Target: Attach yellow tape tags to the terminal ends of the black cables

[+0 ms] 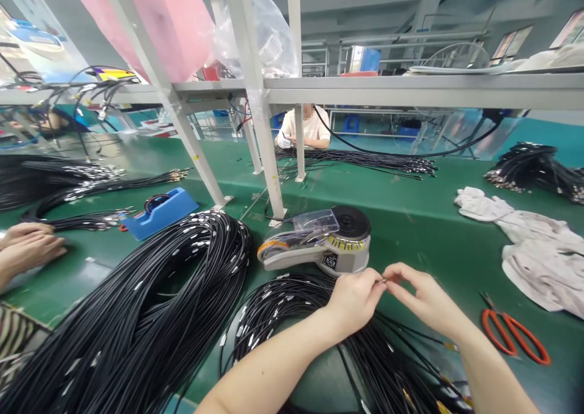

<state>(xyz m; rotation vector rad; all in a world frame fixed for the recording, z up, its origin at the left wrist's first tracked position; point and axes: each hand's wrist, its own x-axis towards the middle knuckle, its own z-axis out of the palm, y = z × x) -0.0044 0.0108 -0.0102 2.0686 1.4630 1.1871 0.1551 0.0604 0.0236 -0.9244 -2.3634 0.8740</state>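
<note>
My left hand [358, 301] and my right hand [422, 295] meet fingertip to fingertip just right of an automatic tape dispenser [314, 253]. Both pinch a short, thin dark piece [382, 281] that looks like part of a black cable; most of it is hidden by the fingers. Below my forearms, a coiled bundle of black cables [278, 301] with white labels spreads over the green table. The dispenser has a round black top and a light grey body with yellow marks.
A larger black cable coil [182, 274] lies left, beside a blue tape holder [162, 212]. Orange-handled scissors [515, 335] and white gloves [538, 244] lie right. A shelf frame [260, 110] rises ahead. A co-worker's hands [34, 250] rest far left; another person [305, 128] sits opposite.
</note>
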